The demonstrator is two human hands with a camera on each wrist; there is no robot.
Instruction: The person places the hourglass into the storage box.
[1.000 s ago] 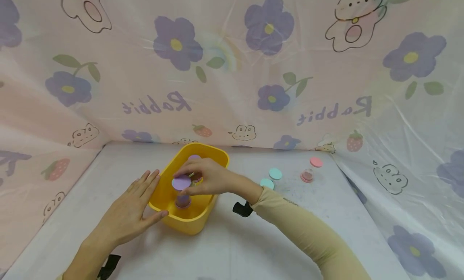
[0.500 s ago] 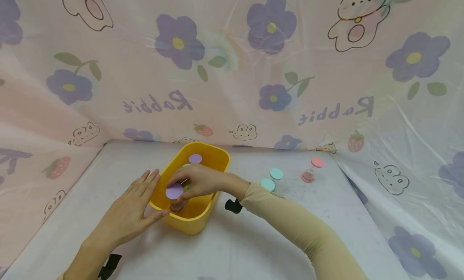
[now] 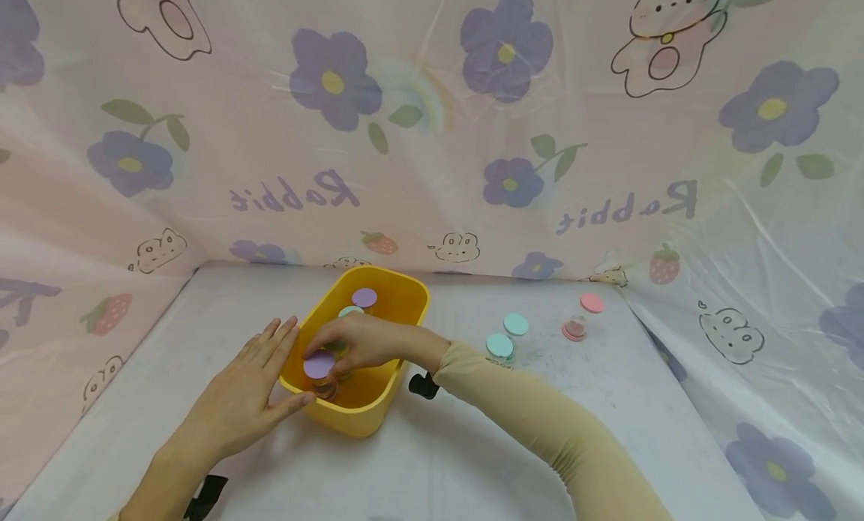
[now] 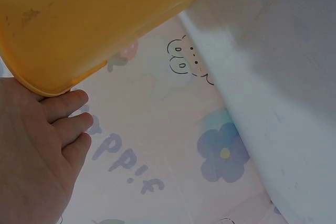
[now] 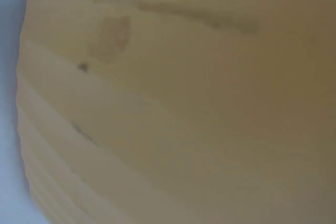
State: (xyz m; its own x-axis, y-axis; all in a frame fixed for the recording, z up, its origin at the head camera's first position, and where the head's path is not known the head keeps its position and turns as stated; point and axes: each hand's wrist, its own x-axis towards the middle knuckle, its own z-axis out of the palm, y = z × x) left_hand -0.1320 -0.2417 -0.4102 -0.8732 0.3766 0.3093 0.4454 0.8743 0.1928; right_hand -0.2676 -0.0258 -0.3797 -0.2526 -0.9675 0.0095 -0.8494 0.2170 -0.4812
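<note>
In the head view my right hand (image 3: 364,337) reaches into a yellow bin (image 3: 344,422) and grips a small clear jar with a purple lid (image 3: 319,364) near the bin's front left corner. Another purple-lidded jar (image 3: 364,298) and a mint-lidded jar (image 3: 351,311) stand farther back inside, the latter partly hidden by that hand. My left hand (image 3: 236,397), fingers straight, rests against the bin's left rim. The left wrist view has the left hand (image 4: 37,150) touching the edge of the bin (image 4: 105,19). Only sleeve cloth (image 5: 173,103) fills most of the right wrist view.
On the white table (image 3: 472,461), right of the bin, sit two mint-lidded pieces (image 3: 516,324), a small clear jar with a pink base (image 3: 575,327) and a pink-lidded piece (image 3: 592,303). A printed curtain (image 3: 432,131) closes off the back and sides.
My right hand has moved the purple-lidded jar left and toward me, into the bin's front left corner. The mint-lidded jar behind has come into sight. My left hand has stayed put.
</note>
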